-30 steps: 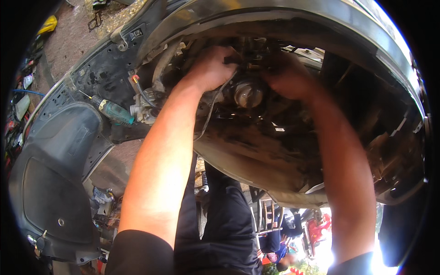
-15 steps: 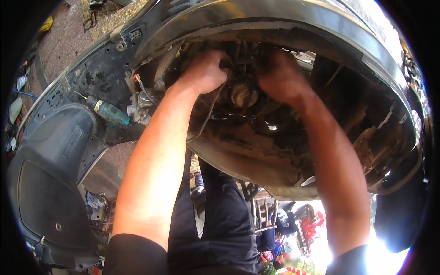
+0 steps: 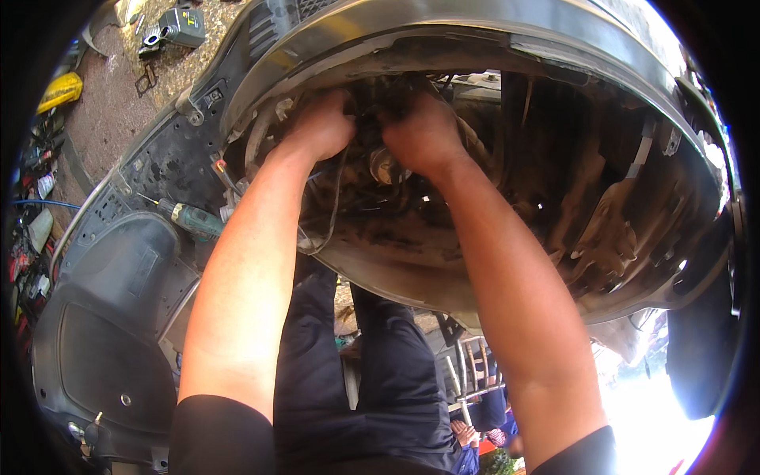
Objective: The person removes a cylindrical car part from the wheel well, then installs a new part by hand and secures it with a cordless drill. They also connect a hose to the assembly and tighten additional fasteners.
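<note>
Both my hands reach into the dark opening of a scooter's dusty body panel. My left hand is closed, its fingers curled in shadow; what they hold is hidden. Close to its right, my right hand is also curled closed, with its fingertips out of sight among dark parts. A round metal part sits just below my right hand. A thin cable hangs in a loop beneath my left hand.
A teal and black power drill lies on the dark scooter frame, left of my left forearm. Further left is a black plastic panel. A black box-shaped part and a yellow object lie on the ground. Another person's hands show below.
My right hand has moved left, closer to my left hand and over the upper part of the round metal part. The view has shifted, showing more of the ground at the upper left.
</note>
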{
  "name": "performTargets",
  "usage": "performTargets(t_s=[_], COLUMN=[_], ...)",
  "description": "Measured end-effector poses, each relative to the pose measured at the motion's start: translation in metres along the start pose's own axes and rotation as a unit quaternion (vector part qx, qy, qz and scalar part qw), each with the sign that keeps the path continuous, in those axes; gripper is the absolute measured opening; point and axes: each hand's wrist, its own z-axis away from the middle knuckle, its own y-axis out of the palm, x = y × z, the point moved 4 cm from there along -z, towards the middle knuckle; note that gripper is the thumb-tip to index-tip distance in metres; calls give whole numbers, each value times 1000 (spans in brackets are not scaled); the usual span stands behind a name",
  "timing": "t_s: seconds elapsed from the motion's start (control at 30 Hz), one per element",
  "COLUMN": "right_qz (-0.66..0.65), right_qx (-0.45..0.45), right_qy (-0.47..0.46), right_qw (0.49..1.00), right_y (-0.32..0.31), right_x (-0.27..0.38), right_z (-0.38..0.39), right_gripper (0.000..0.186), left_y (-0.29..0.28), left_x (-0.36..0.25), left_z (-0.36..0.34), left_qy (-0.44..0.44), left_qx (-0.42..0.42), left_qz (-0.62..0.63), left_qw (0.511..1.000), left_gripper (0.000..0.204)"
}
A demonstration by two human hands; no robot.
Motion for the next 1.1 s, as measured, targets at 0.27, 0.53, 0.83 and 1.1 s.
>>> performTargets(t_s=[0.27,0.53,0.83,1.1], right_qz=[-14,-193,-197,-216], right_qx=[36,-60,126,74], right_qy=[-8,63,20,19], right_qw=[999,977,972,974], right_y=[2,11,32,32], right_x=[15,37,53,49], right_z=[-3,103,157,161], right_gripper=[28,22,22,22], left_y=[-13,-32,-1,10], left_x=[-7,-1,8,16], left_z=[4,62,59,63], left_qy=[47,-112,-193,-229], left_qx=[-23,72,38,-1], left_qz=[-112,206,306,465], left_qw=[992,969,932,855], left_gripper=[34,31,16,11])
